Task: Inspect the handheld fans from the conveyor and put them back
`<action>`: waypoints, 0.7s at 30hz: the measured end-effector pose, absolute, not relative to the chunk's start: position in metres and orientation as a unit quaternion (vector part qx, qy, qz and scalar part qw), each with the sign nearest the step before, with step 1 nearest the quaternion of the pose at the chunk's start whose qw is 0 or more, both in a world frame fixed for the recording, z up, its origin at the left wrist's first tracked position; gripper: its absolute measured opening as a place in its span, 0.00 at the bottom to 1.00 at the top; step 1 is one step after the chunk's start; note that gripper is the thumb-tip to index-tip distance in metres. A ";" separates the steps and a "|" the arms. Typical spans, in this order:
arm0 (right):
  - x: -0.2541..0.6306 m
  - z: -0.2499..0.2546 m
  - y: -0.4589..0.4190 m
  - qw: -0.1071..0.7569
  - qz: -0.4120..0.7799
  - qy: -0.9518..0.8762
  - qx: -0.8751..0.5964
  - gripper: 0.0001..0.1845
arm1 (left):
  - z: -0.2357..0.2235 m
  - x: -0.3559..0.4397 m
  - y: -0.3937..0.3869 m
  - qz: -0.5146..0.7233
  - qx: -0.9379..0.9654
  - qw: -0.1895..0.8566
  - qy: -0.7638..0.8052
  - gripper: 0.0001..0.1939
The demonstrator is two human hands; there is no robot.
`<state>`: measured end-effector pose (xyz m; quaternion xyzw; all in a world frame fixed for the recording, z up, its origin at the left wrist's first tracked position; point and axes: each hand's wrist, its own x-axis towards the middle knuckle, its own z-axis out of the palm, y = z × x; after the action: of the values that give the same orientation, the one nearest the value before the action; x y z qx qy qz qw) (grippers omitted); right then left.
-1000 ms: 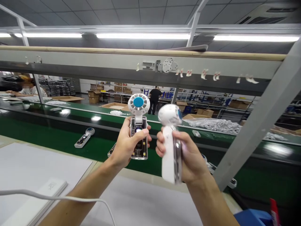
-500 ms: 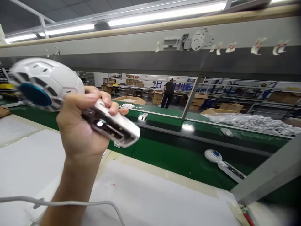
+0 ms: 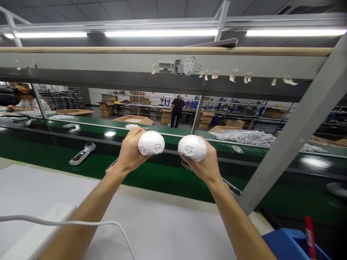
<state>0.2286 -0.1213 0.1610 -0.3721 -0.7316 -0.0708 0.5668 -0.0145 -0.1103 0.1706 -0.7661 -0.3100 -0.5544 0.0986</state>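
Note:
Both arms reach out over the green conveyor belt (image 3: 162, 177). My left hand (image 3: 131, 150) is closed around a white handheld fan (image 3: 151, 143), whose rounded, ball-patterned head points toward me. A second, matching white handheld fan (image 3: 192, 147) is in my right hand (image 3: 207, 162), also with its head facing me. The two heads are side by side with a small gap between them. Most of each handle is hidden behind the heads and hands. Another fan (image 3: 82, 153) with an open handle lies on the belt to the left.
A white work surface (image 3: 162, 231) spans the near side, with a grey cable (image 3: 81, 223) crossing it. A slanted metal post (image 3: 292, 119) stands right, beside a blue bin (image 3: 287, 242) and a red pen-like item (image 3: 309, 236). White parts (image 3: 244, 138) are piled beyond the belt. Two people are farther off.
The view has swung left. My left hand has moved its fan from close up at the left out over the belt. My right hand has come into view holding another fan.

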 end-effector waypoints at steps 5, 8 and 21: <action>0.234 0.122 -0.081 0.461 0.169 -0.658 -0.571 0.24 | 0.133 -0.014 -0.071 -0.443 -0.749 -0.149 -0.469 0.26; 0.235 0.094 -0.061 0.406 0.242 -0.638 -0.608 0.22 | 0.096 -0.013 -0.042 -0.393 -0.750 -0.174 -0.503 0.29; 0.299 0.082 -0.040 0.180 0.171 -0.662 -0.707 0.22 | 0.034 -0.077 0.002 -0.222 -0.633 -0.046 -0.741 0.22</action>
<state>0.2990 -0.0397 0.0822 -0.7069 -0.6621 0.1710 0.1805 -0.0770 0.0022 0.0340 -0.6328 -0.7405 -0.2216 -0.0460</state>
